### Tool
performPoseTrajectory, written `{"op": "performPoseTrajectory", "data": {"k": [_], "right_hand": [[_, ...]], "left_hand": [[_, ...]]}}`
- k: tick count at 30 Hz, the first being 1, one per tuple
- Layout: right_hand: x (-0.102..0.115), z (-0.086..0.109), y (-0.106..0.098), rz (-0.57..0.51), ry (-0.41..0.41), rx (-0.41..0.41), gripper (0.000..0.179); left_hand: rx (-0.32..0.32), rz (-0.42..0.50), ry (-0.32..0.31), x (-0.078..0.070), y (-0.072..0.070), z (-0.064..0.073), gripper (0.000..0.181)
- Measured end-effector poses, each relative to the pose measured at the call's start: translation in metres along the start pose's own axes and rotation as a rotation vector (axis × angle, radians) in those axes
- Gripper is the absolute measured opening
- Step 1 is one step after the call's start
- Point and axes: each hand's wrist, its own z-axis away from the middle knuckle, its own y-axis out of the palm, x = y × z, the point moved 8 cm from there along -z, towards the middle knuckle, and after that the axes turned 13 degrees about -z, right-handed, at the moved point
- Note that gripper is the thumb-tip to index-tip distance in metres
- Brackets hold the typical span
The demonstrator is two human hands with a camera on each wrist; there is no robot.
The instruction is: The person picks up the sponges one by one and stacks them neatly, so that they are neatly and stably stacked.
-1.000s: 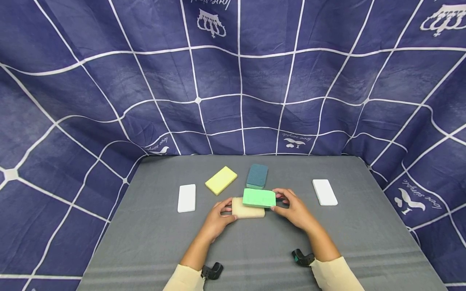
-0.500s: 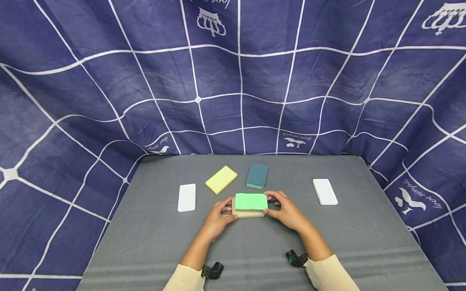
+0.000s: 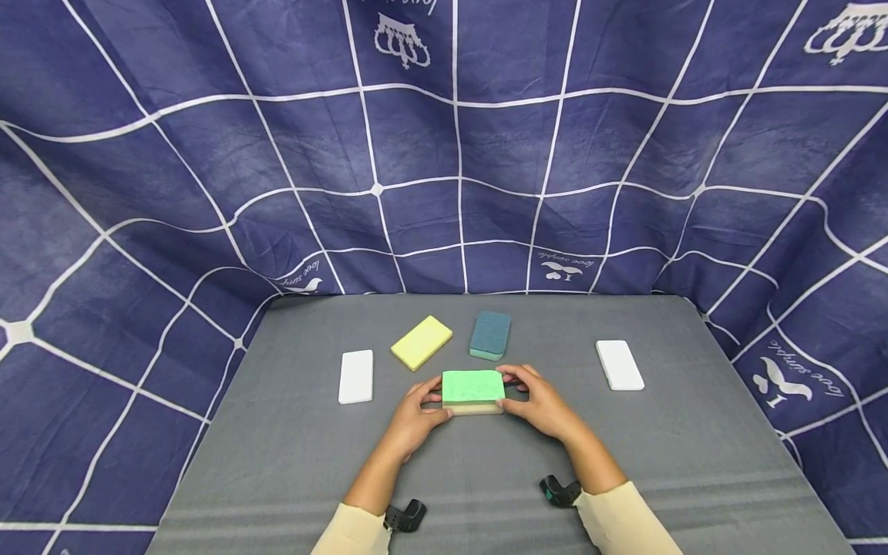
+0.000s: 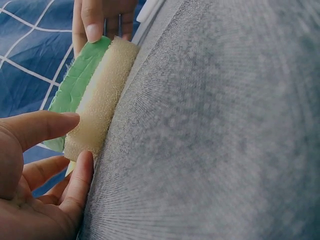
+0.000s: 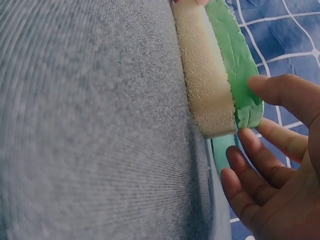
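Note:
A bright green block with creased sides lies flat on top of a beige sponge at the middle of the grey table. Only the sponge's front side shows below the block in the head view. My left hand holds the sponge's left end, thumb at the front and fingers behind. At the opposite end, my right hand pinches the green block between thumb and fingers. From the right wrist, the block sits against the sponge, their ends nearly lined up.
Behind the pair lie a yellow sponge and a dark teal scouring sponge. One white block is on the left, another white block on the right. A blue gridded curtain surrounds the grey table.
My right hand has moved the green block left and toward me, from overhanging the sponge's right end to sitting squarely over it. The left hand has stayed at the sponge.

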Motion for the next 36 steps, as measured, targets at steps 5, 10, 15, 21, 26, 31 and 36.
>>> {"op": "performPoseTrajectory", "data": {"k": [5, 10, 15, 21, 26, 31, 36], "right_hand": [[-0.001, 0.000, 0.001, -0.017, 0.000, 0.013, 0.058], [-0.003, 0.002, 0.003, -0.048, -0.007, 0.012, 0.064], [-0.004, 0.005, 0.005, -0.101, -0.004, -0.018, 0.061], [-0.008, 0.007, 0.008, -0.139, 0.055, -0.012, 0.056], [-0.011, 0.008, 0.009, -0.147, 0.101, -0.003, 0.056], [-0.011, 0.009, 0.010, -0.148, 0.104, 0.002, 0.056], [-0.012, 0.009, 0.011, -0.150, 0.114, 0.002, 0.057]], "left_hand": [[-0.006, -0.002, 0.002, 0.007, 0.002, -0.004, 0.064], [-0.005, -0.022, 0.008, 0.033, 0.009, -0.017, 0.073], [0.001, -0.019, 0.004, 0.038, 0.009, -0.016, 0.073], [-0.007, -0.059, 0.011, 0.038, 0.009, -0.014, 0.063], [0.001, -0.050, 0.005, 0.037, 0.009, -0.015, 0.061], [0.017, -0.045, -0.008, 0.038, 0.009, -0.015, 0.060], [0.021, -0.051, -0.011, 0.039, 0.009, -0.014, 0.060]]}}
